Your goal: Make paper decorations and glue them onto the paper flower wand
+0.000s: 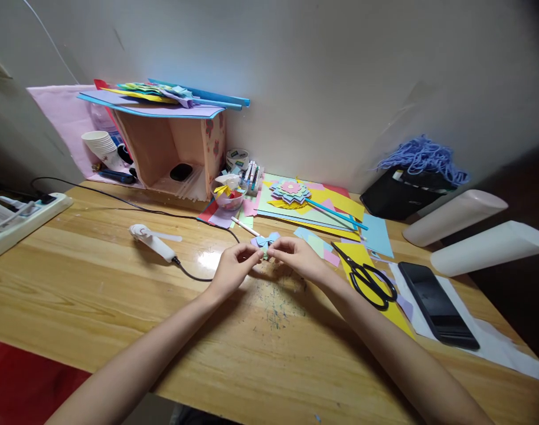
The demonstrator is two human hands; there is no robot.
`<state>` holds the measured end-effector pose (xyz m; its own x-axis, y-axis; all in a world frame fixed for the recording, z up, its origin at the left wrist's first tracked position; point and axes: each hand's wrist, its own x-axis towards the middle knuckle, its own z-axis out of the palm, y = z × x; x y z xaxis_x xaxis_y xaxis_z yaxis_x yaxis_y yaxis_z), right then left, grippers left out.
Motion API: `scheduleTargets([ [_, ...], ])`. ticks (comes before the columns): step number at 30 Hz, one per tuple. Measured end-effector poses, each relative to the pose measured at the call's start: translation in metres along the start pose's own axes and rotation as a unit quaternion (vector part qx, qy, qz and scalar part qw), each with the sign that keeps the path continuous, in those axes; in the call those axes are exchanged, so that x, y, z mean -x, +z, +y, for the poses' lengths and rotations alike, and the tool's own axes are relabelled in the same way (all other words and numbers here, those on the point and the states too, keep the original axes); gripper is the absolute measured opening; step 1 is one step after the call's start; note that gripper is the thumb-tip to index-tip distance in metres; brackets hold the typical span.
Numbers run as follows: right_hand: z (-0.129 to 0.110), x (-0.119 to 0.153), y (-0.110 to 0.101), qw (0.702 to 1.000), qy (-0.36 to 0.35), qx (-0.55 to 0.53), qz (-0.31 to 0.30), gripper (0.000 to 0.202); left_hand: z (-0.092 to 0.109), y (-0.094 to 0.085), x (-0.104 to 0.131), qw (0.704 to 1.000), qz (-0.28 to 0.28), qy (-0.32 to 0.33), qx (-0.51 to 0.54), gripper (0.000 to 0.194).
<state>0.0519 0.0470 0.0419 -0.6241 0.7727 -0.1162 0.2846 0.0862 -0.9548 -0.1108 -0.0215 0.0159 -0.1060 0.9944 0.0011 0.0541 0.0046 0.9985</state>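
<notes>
The left hand (234, 270) and right hand (299, 255) pinch a small paper piece (265, 241), wooden tabletop (269, 366) spreading to its near edge, scissors (362, 276) near the right arm (371, 335).

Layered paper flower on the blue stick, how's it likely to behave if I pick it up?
The layered paper flower is probably light, since it looks like stacked thin paper. Its spread, layered edges would likely bend if squeezed. Held at the far end of its slim blue stick, it may dip.
</notes>
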Motion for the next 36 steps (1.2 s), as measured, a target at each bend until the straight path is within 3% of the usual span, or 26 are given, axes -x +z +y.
scheduleTargets([
  [8, -0.007, 0.001, -0.005, 0.999, 0.014, 0.006, -0.034, 0.025, 0.004, -0.005, -0.003, 0.987, -0.060, -0.102, 0.112, 0.031],
  [15, -0.009, 0.001, -0.001, 1.000, 0.005, -0.008, -0.016, 0.023, 0.002, -0.014, -0.004, 0.956, -0.128, -0.163, 0.208, 0.024],
  [20, -0.011, 0.003, -0.002, 0.999, -0.019, -0.026, -0.020, 0.024, 0.009, -0.015, -0.003, 0.927, -0.137, -0.208, 0.279, 0.025],
  [24, -0.009, 0.002, 0.003, 0.999, -0.011, -0.010, -0.043, 0.025, 0.019, -0.036, 0.015, 0.928, -0.068, -0.222, 0.291, 0.023],
  [29, -0.006, -0.008, 0.027, 0.997, 0.001, 0.019, -0.079, 0.021, 0.014, -0.105, 0.070, 0.942, -0.013, -0.183, 0.280, 0.017],
  [32, -0.009, -0.022, 0.053, 0.991, -0.021, 0.041, -0.123, 0.020, 0.006, -0.150, 0.096, 0.924, 0.102, -0.131, 0.343, 0.017],
  [35, -0.019, -0.042, 0.085, 0.985, -0.046, 0.084, -0.144, 0.021, -0.001, -0.185, 0.104, 0.880, 0.305, -0.091, 0.352, 0.008],
  [36, -0.022, -0.049, 0.096, 0.983, -0.060, 0.100, -0.145, 0.021, -0.004, -0.193, 0.103, 0.870, 0.350, -0.075, 0.339, 0.005],
])
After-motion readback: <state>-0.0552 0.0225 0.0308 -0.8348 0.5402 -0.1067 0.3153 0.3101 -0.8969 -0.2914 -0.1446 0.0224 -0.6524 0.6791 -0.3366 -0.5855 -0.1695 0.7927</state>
